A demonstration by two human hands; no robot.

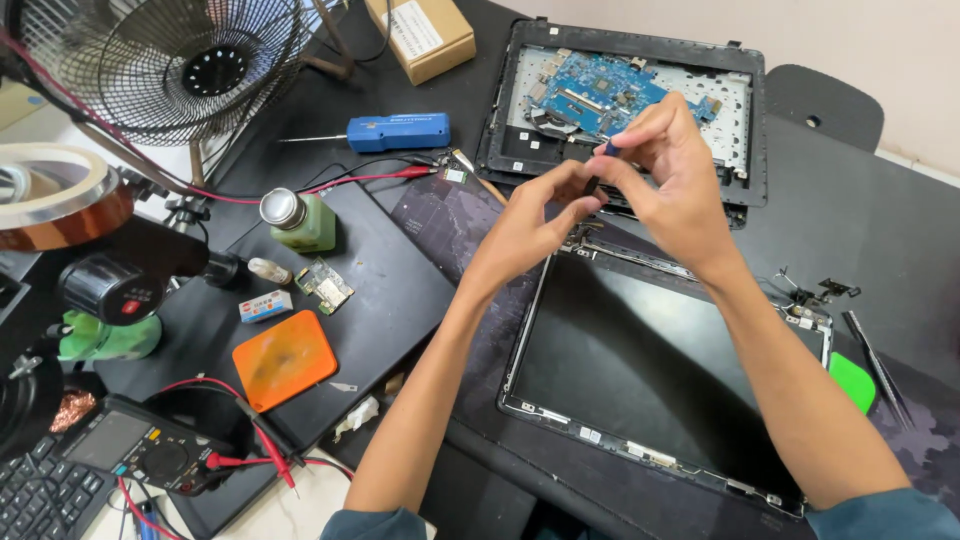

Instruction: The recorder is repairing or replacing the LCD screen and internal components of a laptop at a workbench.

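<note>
My right hand pinched a small dark screwdriver while my left hand closed its fingertips on the tool's lower end, above the detached laptop screen, the opened laptop base lying beyond

Glossy black laptop screen

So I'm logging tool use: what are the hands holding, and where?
A small dark tool, pinched between right hand and left hand fingertips; exact grip point unclear.
</note>
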